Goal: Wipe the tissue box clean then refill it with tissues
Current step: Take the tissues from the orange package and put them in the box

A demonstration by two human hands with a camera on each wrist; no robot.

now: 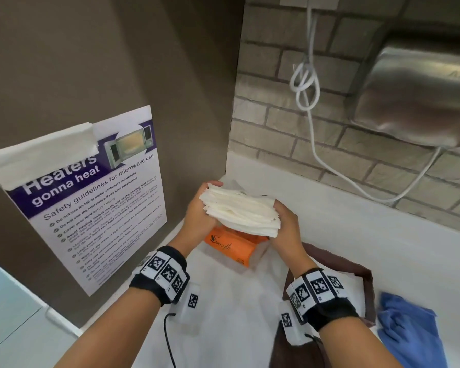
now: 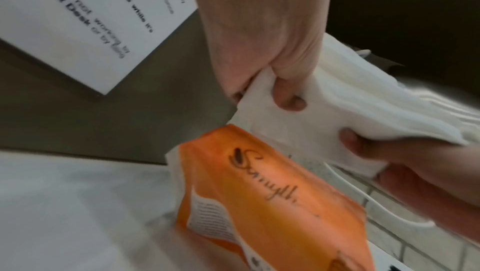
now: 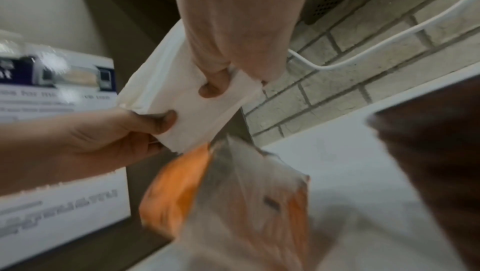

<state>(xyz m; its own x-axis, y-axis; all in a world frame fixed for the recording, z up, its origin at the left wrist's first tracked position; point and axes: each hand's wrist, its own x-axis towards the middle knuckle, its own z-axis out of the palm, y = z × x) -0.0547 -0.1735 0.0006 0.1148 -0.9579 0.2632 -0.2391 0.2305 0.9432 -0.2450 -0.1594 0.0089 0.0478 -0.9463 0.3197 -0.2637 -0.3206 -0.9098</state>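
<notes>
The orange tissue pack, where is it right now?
In the head view the orange tissue pack lies on the white counter, just below the tissue stack held in both hands, left of the brown box.

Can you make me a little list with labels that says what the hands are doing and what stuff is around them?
left hand: grips one end of the tissue stack
right hand: grips the other end
tissue stack: white, folded, held up in the air
orange tissue packet: on the white counter, below the stack
brown tissue box: on the counter by the right wrist
blue cloth: lying right of the box
poster: microwave safety rules, on the left wall
</notes>
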